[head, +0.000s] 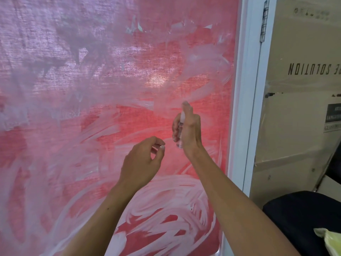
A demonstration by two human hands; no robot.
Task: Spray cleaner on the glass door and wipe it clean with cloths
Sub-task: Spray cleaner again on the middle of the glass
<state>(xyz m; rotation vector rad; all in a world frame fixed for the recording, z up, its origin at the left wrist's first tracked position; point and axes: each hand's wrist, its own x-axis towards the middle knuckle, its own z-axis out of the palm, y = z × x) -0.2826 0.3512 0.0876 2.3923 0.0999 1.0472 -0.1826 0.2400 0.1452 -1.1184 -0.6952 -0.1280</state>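
Observation:
The glass door (92, 80) fills the left and middle of the view, smeared with white swirls over a red fabric behind it. My right hand (191, 132) grips a small clear spray bottle (180, 134) upright close to the glass, with one finger on its top. My left hand (142, 161) hovers just left of and below the bottle, fingers curled, thumb and fingertips pinching what looks like a small clear cap (156, 146). A yellow-green cloth (330, 241) lies at the lower right corner.
The door's white frame (243, 108) with a metal hinge (264, 21) runs down the right side. Beyond it stand stacked cardboard boxes (299, 93). The cloth lies on a black seat (295, 213) at the lower right.

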